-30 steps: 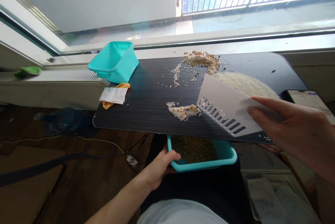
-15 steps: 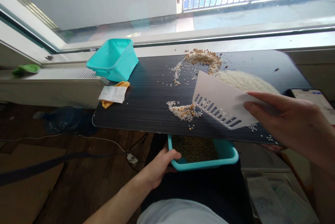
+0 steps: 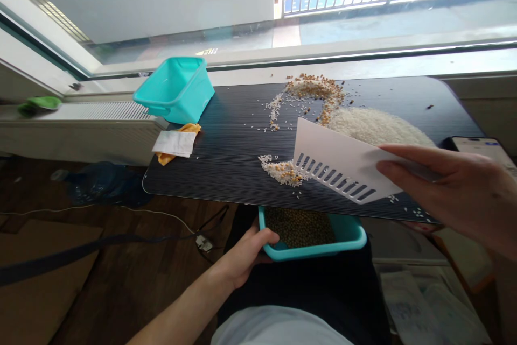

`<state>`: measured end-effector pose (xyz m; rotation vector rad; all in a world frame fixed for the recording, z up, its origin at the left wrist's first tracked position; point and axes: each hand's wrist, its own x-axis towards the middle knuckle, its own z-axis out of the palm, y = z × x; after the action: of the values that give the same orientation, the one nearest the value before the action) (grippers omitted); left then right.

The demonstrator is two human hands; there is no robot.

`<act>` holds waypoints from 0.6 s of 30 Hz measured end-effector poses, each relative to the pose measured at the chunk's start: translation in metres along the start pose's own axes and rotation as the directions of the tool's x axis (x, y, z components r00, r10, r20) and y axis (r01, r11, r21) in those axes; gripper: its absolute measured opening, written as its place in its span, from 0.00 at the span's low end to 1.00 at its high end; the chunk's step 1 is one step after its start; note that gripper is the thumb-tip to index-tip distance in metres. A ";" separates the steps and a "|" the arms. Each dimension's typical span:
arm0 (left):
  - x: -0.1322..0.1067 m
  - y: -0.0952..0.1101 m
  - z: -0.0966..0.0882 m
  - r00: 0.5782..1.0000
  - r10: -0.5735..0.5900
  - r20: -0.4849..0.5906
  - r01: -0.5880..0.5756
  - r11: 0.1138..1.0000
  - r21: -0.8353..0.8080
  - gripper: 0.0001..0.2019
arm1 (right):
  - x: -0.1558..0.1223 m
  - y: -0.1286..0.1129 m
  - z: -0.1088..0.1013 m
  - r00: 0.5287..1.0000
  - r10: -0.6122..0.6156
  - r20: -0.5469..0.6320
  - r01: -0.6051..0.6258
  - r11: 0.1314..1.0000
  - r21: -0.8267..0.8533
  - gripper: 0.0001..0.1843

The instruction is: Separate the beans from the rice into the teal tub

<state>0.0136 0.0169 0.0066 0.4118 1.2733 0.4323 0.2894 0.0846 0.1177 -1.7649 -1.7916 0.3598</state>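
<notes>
My left hand [image 3: 252, 253] grips the left end of a teal plastic tub [image 3: 323, 250] at my lap, just below the table's front edge. Small greenish-brown grains [image 3: 301, 226] lie in that tub. In my right hand [image 3: 452, 189] is a flat white slotted scraper [image 3: 339, 159], held by its handle over the table. The scraper's left end is at a small pile of rice mixed with yellowish grains [image 3: 283, 171]; whether it touches them I cannot tell. Behind it lie a large mound of white rice [image 3: 375, 125] and a heap of rice and brown grains [image 3: 313, 88].
A second teal tub [image 3: 173, 89] stands at the dark table's [image 3: 230, 156] back left corner. Before it lies a folded white paper [image 3: 174, 143] on an orange cloth [image 3: 165, 159]. A phone [image 3: 480, 146] is at the right end. Behind the table runs a window ledge [image 3: 246, 77].
The scraper has shifted slightly left and down, its left end now at the small mixed pile. My left hand and the tub it grips have hardly moved.
</notes>
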 end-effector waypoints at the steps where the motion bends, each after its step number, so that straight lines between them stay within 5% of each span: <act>1: 0.000 0.000 0.000 1.000 -0.002 -0.003 0.002 1.000 0.000 0.22 | 0.001 0.001 0.002 1.000 0.002 -0.002 -0.002 1.000 0.003 0.19; 11: 0.002 -0.004 -0.002 1.000 0.010 -0.009 -0.010 1.000 -0.002 0.21 | -0.001 -0.001 0.003 0.993 -0.003 0.118 -0.004 0.999 0.054 0.17; 18: 0.002 -0.003 -0.002 1.000 0.007 -0.016 -0.007 1.000 -0.013 0.20 | -0.005 0.004 -0.004 0.995 0.077 0.057 -0.078 0.997 0.009 0.19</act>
<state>0.0122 0.0161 0.0027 0.4025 1.2842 0.4507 0.2942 0.0793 0.1174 -1.8365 -1.7597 0.4548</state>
